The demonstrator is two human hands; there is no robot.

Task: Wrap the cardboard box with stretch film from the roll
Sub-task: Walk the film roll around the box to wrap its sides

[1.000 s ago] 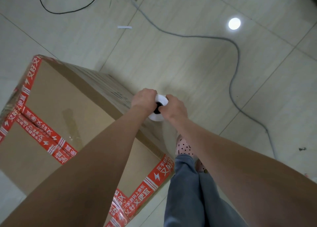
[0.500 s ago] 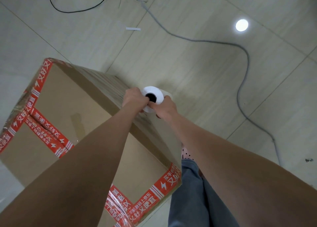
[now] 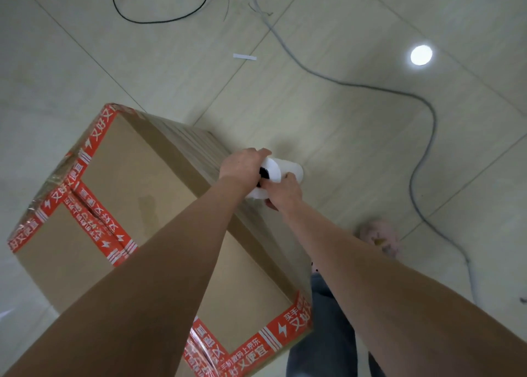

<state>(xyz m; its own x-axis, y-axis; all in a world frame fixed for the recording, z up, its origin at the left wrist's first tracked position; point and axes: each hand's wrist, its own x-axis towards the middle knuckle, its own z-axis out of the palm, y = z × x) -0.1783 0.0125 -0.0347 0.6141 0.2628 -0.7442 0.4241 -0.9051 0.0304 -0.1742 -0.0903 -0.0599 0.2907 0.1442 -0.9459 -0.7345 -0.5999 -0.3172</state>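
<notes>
You have the roll of stretch film [image 3: 292, 170] between both hands, in the air just off the right-hand top edge of the cardboard box [image 3: 137, 177], about halfway along that edge. Your left hand [image 3: 244, 166] closes over the roll's near end from the box side, fingers curled across the top of the white rim, partly covering the dark core. Your right hand [image 3: 286, 190] grips the same end from the side away from the box, fingers wrapped under and around it; how far they reach beneath is hidden. The roll points away from you, its far end free of both hands.

A clear sheet of film [image 3: 285, 245] runs from the roll back along the box's right side toward its near right corner, and that side shows shiny banded layers. Red printed tape [image 3: 94, 219] crosses the box's top and lines its edges.

The box stands on the tiled floor [image 3: 356, 154]. A grey cable [image 3: 427, 111] snakes across the floor to your right, a black cable [image 3: 159, 20] loops near the far edge, and a small white strip [image 3: 244, 57] lies between them. Your jeans leg [image 3: 328, 334] and pink slipper [image 3: 379, 237] are beside the box's near right corner.
</notes>
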